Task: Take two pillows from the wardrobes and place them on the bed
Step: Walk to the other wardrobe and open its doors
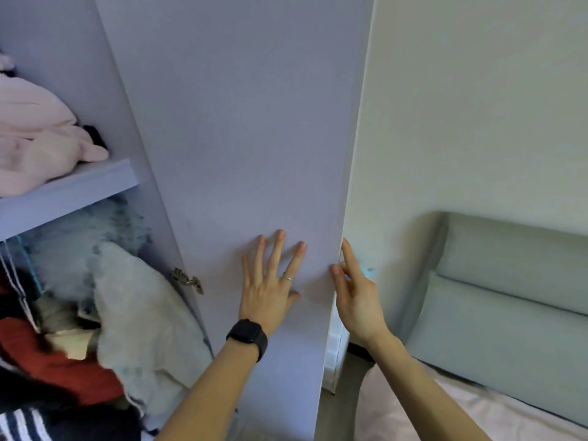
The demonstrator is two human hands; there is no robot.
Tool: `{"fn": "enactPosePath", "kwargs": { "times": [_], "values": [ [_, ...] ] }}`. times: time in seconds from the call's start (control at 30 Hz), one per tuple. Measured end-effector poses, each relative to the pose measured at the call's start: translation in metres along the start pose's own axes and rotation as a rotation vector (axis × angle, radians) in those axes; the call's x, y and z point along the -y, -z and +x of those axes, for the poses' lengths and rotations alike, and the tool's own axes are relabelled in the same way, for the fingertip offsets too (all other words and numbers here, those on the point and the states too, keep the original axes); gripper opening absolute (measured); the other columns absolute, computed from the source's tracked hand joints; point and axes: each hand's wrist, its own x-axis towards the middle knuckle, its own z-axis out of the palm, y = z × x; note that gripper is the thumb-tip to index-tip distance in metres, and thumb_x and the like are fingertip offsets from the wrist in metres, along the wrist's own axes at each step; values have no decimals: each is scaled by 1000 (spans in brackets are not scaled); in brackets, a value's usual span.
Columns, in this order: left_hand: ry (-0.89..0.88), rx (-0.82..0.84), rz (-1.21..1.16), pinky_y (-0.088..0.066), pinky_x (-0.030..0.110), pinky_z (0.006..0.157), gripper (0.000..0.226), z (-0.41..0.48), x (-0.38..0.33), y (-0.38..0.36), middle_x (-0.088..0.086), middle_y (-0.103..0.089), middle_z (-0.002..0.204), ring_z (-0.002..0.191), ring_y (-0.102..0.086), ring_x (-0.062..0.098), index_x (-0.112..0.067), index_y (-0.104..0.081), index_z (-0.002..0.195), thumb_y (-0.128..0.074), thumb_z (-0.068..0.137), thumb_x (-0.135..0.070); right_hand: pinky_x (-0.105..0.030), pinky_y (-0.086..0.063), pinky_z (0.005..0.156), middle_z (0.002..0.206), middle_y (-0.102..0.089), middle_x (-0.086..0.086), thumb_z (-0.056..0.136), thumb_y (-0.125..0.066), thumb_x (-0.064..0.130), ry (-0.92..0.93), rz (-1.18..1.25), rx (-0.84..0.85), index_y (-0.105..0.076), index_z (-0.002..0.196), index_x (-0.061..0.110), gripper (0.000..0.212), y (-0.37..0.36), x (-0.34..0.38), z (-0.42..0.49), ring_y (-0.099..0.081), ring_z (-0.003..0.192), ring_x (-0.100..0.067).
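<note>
The lilac wardrobe door (241,138) stands open in the middle of the view. My left hand (270,281) lies flat on its inner face with fingers spread straight; a black watch is on that wrist. My right hand (353,288) touches the door's outer edge with straight fingers and thumb. Inside the wardrobe at the lower left, a grey-white pillow (143,329) leans among the clothes. The bed (477,418) with a pink sheet lies at the lower right.
A wardrobe shelf (66,192) carries a pink plush bundle (38,135). Below it are a bluish fluffy item (95,237), red fabric (47,354) and striped cloth. The grey-green padded headboard (509,297) stands against the cream wall at right.
</note>
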Motion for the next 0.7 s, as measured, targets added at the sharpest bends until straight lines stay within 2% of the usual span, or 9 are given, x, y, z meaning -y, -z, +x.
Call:
{"fn": "enactPosePath", "kwargs": {
  "times": [0.07, 0.13, 0.2, 0.27, 0.33, 0.43, 0.53, 0.6, 0.7],
  "values": [
    [13, 4, 9, -36, 70, 106, 131, 6, 0, -5, 10, -4, 167, 150, -18, 44, -34, -2, 159, -90, 64, -44, -4, -43, 75, 99, -71, 20, 107, -43, 24, -21, 18, -8, -21, 140, 64, 56, 1, -1, 6, -65, 85, 2],
    [21, -4, 8, -38, 68, 106, 127, 9, 1, -6, 8, -3, 167, 150, -18, 43, -36, -1, 159, -89, 68, -35, -7, -48, 75, 95, -69, 17, 107, -44, 25, -48, 56, -5, -23, 131, 74, 58, 3, 1, 11, -67, 85, -10],
    [23, -21, -4, -39, 66, 106, 125, 9, 1, -4, 6, -1, 168, 151, -17, 42, -36, 2, 159, -86, 71, -19, -19, -54, 84, 96, -71, 9, 107, -44, 29, -75, 77, 11, -29, 128, 80, 57, 6, -2, 13, -67, 91, -22],
    [7, -31, -26, -38, 65, 108, 123, 6, 3, 2, 5, 3, 169, 152, -15, 40, -37, 3, 159, -80, 73, -7, -40, -56, 95, 100, -74, 2, 106, -44, 33, -111, 86, 66, -34, 136, 72, 50, 11, -6, 8, -68, 100, -29],
    [-32, -3, -67, -36, 61, 111, 117, -1, 9, 10, 3, 4, 169, 152, -17, 36, -39, 1, 159, -75, 76, -5, -47, -53, 101, 112, -74, 4, 106, -45, 32, -167, 126, 114, -36, 144, 59, 48, 15, -9, -5, -67, 111, -25],
    [-2, 21, -170, -46, 48, 106, 93, -25, 21, 19, 5, -26, 163, 135, -43, 30, -37, -27, 155, -73, 79, -8, -32, -49, 106, 131, -66, 19, 103, -54, 23, -227, 187, 66, -45, 143, 50, 50, 10, -6, -39, -61, 121, 1],
    [209, 97, -296, -47, 41, 105, 62, -66, 35, 18, 4, -49, 147, 126, -53, 28, -30, -45, 147, -64, 89, -19, -8, -49, 90, 134, -63, 19, 98, -62, 19, -240, 203, 18, -55, 137, 44, 47, -9, -2, -73, -61, 114, 9],
    [348, 140, -333, -46, 40, 104, 50, -98, 43, 17, 1, -60, 137, 124, -55, 26, -25, -50, 144, -58, 94, -25, -8, -49, 90, 132, -63, 22, 97, -63, 21, -229, 202, 91, -59, 134, 40, 42, -28, -2, -89, -60, 115, 8],
    [528, 125, -342, -46, 39, 103, 41, -144, 54, 27, -1, -65, 131, 121, -58, 25, -25, -58, 137, -58, 96, -29, -20, -50, 99, 126, -63, 31, 97, -63, 28, -191, 171, 267, -63, 124, 46, 34, -61, 5, -101, -59, 118, 6]
  ]
}}
